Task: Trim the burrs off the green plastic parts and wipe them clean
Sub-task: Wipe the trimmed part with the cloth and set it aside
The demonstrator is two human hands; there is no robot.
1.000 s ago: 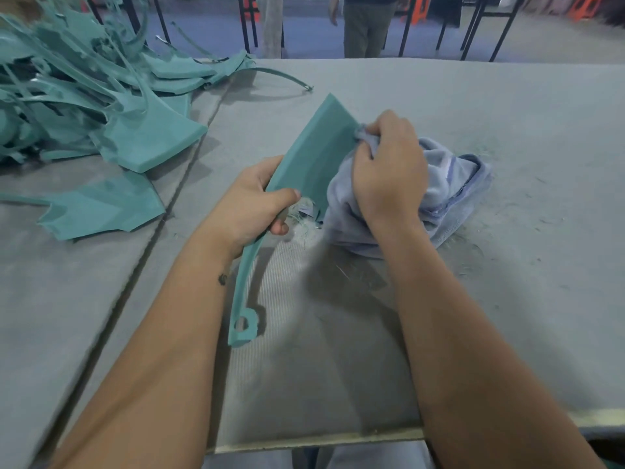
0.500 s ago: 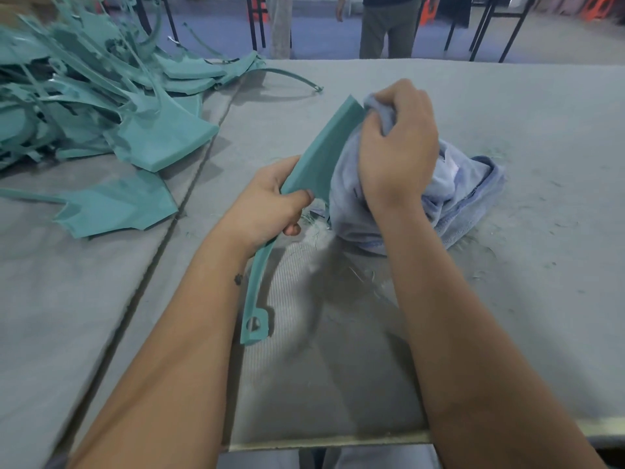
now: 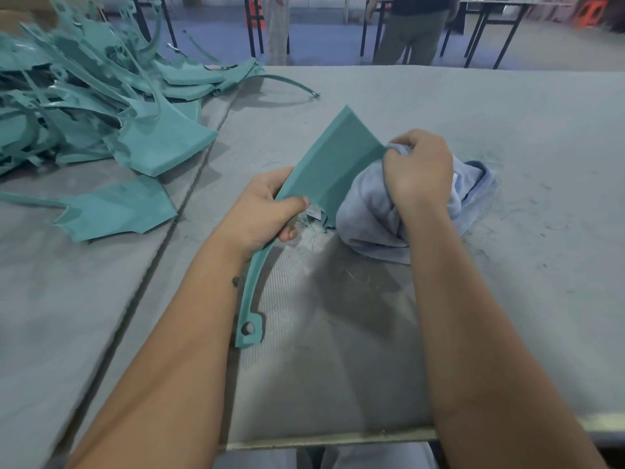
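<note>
Head view: left hand [image 3: 267, 211] grips the green plastic part [image 3: 329, 164] at its narrow waist, thumb over the near face, fingers curled behind; wide flared end tilted up and away, thin tail curving down toward the person and ending in a tab with a hole [image 3: 249, 330] just above the grey felt-covered table [image 3: 507, 299]. Right hand [image 3: 417, 170] clenched round a bunched pale blue cloth [image 3: 372, 211], pressing it against the part's right edge near the upper corner. Fine green shavings [image 3: 313, 228] lie on the felt below the left thumb. Step in hand, by my reading: wiping, trimming on this piece apparently done. Next move likely calls for drawing the cloth along the remaining face and edge while the left hand holds firm, then setting the part aside and taking another from the heap of green parts [image 3: 84, 113] at far left
</note>
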